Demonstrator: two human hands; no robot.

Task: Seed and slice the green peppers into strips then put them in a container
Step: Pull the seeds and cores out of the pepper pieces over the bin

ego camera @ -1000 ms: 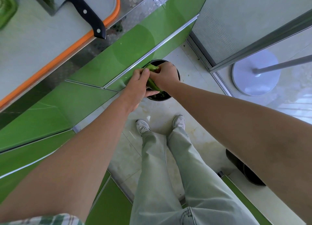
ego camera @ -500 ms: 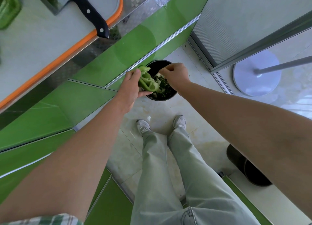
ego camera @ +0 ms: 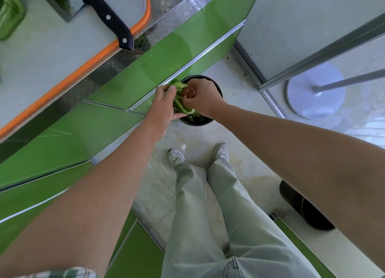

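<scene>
Over a black bin (ego camera: pixel 216 88) on the floor, my left hand (ego camera: pixel 164 106) grips a green pepper piece (ego camera: pixel 179 103). My right hand (ego camera: pixel 201 98) has its curled fingers inside the pepper; what they pinch is hidden. Green and pale scraps lie in the bin. On the counter at top left a cleaver with a black handle (ego camera: pixel 108 17) lies on an orange-rimmed cutting board (ego camera: pixel 68 38). A green container (ego camera: pixel 10 17) sits at the board's far left edge.
Green cabinet fronts (ego camera: pixel 125 73) run below the steel counter edge. My legs and shoes (ego camera: pixel 177 158) stand on the pale tiled floor. A white round stand base (ego camera: pixel 316 94) is at the right; another dark bin (ego camera: pixel 308 211) sits behind my right arm.
My right hand, which had pulled away over the bin, has come back to the pepper and its fingers are inside it again. My left hand keeps holding the pepper.
</scene>
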